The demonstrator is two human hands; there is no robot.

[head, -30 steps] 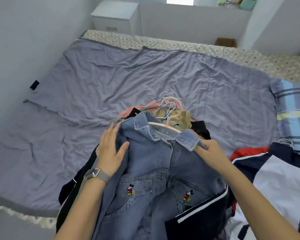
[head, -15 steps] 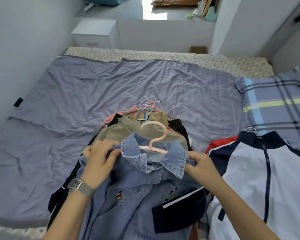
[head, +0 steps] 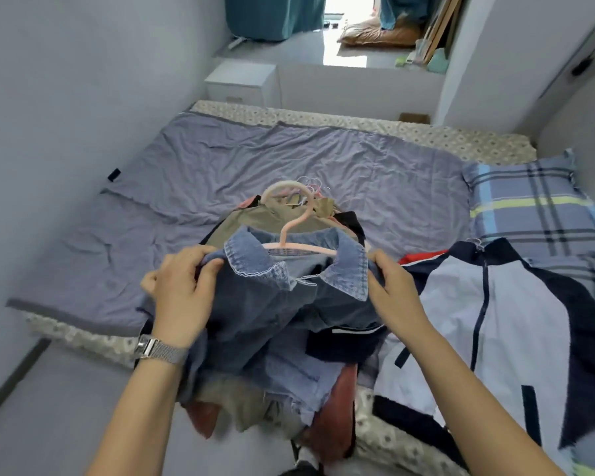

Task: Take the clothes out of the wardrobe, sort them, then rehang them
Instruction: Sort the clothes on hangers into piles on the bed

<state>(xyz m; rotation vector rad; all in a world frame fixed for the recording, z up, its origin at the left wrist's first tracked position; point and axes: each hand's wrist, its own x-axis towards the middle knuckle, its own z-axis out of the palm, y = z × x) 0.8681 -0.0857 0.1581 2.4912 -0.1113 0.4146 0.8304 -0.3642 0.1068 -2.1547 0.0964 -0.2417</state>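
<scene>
A blue denim jacket (head: 272, 304) on a pink hanger (head: 296, 228) is lifted above a pile of clothes (head: 255, 221) at the near edge of the bed. My left hand (head: 181, 293) grips the jacket's left shoulder, and my right hand (head: 392, 293) grips its right shoulder. Under it lie a khaki garment (head: 241, 218), dark pieces and more hangers (head: 311, 185). A white and navy jacket (head: 495, 324) lies to the right on the bed.
The bed (head: 289, 166) has a wrinkled lilac sheet. A plaid pillow (head: 529, 207) lies at the right. A white nightstand (head: 243, 82) stands behind the bed at the far left. Walls close in on the left and right.
Both hands have closed on the denim jacket's shoulders and raised it off the pile toward me. The pink hanger's hook now stands up. My view has tilted up.
</scene>
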